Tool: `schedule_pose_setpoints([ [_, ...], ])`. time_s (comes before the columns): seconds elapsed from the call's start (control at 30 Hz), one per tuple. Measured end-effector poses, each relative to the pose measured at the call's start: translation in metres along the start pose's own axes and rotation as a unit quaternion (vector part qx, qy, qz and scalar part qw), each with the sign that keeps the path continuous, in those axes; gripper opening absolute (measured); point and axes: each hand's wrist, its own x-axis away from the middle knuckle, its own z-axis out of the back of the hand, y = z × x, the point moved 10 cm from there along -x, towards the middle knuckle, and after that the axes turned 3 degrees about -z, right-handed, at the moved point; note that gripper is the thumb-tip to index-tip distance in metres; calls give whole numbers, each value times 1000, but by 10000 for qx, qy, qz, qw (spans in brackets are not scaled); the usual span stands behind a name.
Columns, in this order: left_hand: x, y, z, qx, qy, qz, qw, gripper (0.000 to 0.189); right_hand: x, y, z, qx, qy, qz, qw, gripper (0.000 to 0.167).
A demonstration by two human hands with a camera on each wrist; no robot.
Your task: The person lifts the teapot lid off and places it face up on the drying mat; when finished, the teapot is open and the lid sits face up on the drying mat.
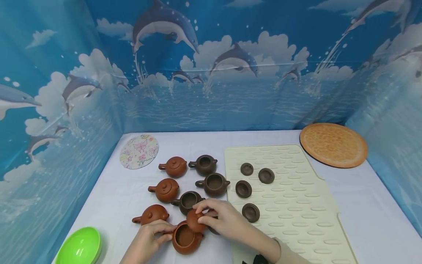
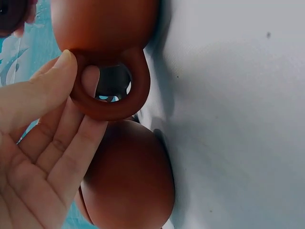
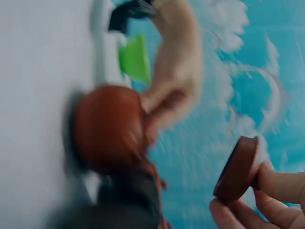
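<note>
My left hand (image 1: 151, 238) pinches the ring handle of a reddish-brown clay teapot (image 1: 187, 250), which stands on the white cloth with its top uncovered. In the left wrist view, the thumb and fingers hold that handle (image 2: 139, 88). Just above the teapot's mouth, my right hand (image 1: 227, 218) pinches a reddish-brown teapot lid (image 1: 194, 221) by its knob. The right wrist view shows this lid (image 3: 237, 169) tilted and apart from the teapot. Three reddish-brown teapots with lids on, including the nearest one (image 1: 153, 212), line up on the left.
Several lidless dark teapots (image 1: 215, 190) stand beside them, one mostly hidden under my right hand. Several dark lids (image 1: 250, 212) lie on a cream mat (image 1: 296, 200). A green bowl (image 1: 79, 245), a floral disc (image 1: 139, 151) and a round tan board (image 1: 333, 145) are around the edges.
</note>
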Motion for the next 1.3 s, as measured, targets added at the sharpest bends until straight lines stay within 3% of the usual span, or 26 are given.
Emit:
schedule_pose_setpoints([
  [0.07, 0, 0, 0, -17, 19, 8, 10000, 22, 6, 7, 25, -482, 265, -322, 9980, 10],
  [0.2, 0, 0, 0, -106, 50, 46, 9999, 23, 22, 28, 80, -744, 949, -779, 9896, 21],
  [0.4, -1, -1, 0, -141, -9, 275, 9995, 23, 50, 78, 139, -1443, 1666, -1650, 9613, 33],
  [0.6, -1, 0, 0, -69, -19, 292, 9995, 22, 70, 121, 159, -2265, 1731, -2000, 9374, 38],
  [0.83, -2, -1, -2, -62, -119, 395, 9991, 23, 80, 150, 149, -2923, 1236, -2382, 9179, 67],
  [0.9, -1, -2, -3, -31, -151, 434, 9989, 23, 81, 155, 147, -2769, 1273, -2554, 9175, 69],
  [0.97, -1, -3, -3, -5, -201, 491, 9986, 23, 82, 158, 148, -2307, 1377, -2741, 9234, 67],
  [1.1, -2, -5, -5, 11, -260, 571, 9980, 23, 86, 163, 156, -705, 1604, -3137, 9332, 65],
  [1.23, -3, -4, -4, -7, -229, 542, 9983, 23, 88, 159, 165, 851, 1678, -3258, 9265, 65],
  [1.3, -3, -4, -4, -28, -225, 519, 9984, 23, 88, 156, 167, 1235, 1695, -3215, 9234, 63],
])
